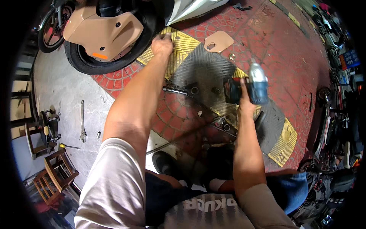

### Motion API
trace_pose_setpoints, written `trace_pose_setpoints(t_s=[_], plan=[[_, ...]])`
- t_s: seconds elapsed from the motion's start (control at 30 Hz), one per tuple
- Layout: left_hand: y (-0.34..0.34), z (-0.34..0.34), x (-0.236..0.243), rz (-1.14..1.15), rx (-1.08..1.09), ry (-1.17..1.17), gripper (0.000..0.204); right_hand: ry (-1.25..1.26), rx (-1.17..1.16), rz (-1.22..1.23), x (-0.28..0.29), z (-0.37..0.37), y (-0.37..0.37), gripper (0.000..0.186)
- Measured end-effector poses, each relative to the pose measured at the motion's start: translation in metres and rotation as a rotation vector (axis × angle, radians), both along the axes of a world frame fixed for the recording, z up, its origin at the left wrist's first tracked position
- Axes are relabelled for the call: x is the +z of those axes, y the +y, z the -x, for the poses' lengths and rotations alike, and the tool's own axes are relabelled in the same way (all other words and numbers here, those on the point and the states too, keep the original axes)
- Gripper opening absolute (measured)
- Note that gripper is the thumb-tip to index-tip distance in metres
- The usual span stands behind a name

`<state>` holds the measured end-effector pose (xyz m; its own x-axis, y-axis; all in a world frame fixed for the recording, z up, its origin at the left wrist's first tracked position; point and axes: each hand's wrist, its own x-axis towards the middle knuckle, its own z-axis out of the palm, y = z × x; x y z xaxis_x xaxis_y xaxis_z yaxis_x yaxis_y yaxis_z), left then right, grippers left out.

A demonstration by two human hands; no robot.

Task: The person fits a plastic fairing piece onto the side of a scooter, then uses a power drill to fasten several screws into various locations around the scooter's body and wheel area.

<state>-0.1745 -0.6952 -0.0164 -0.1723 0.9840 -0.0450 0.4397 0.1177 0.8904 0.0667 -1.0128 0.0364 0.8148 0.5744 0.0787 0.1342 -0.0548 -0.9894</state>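
Observation:
My right hand (246,100) is wrapped round the handle of a cordless impact wrench (259,86) with a teal body and a silver nose, slightly smeared by motion. Its nose points away from me, and its dark battery end (231,91) lies to the left. Stretched forward, my left hand (162,45) has its fingers curled above a yellow ribbed ramp (187,41), beside the scooter's wheel (84,68). Whatever those fingers hold, if anything, is hidden. A tan scooter panel (103,34) partly covers the wheel.
Between my hands sits a black ramp section (204,70). A ratchet handle (175,91) and several metal rings lie on it and nearby. A loose tan cover (219,41) rests beyond. At left are an adjustable wrench (83,122), a screwdriver (68,146) and a wooden stool (61,170).

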Motion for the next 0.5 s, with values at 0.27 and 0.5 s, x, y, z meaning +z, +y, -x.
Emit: trace_pose_setpoints(t_s=[0.27,0.5], plan=[[0.028,-0.04,0.042,-0.403,-0.111,0.146,0.042,-0.091,-0.021,0.185,0.011,-0.018,-0.01,0.038],[0.039,-0.038,0.03,-0.558,-0.108,0.154,0.031,-0.266,0.167,0.18,0.006,-0.029,-0.014,0.013]])
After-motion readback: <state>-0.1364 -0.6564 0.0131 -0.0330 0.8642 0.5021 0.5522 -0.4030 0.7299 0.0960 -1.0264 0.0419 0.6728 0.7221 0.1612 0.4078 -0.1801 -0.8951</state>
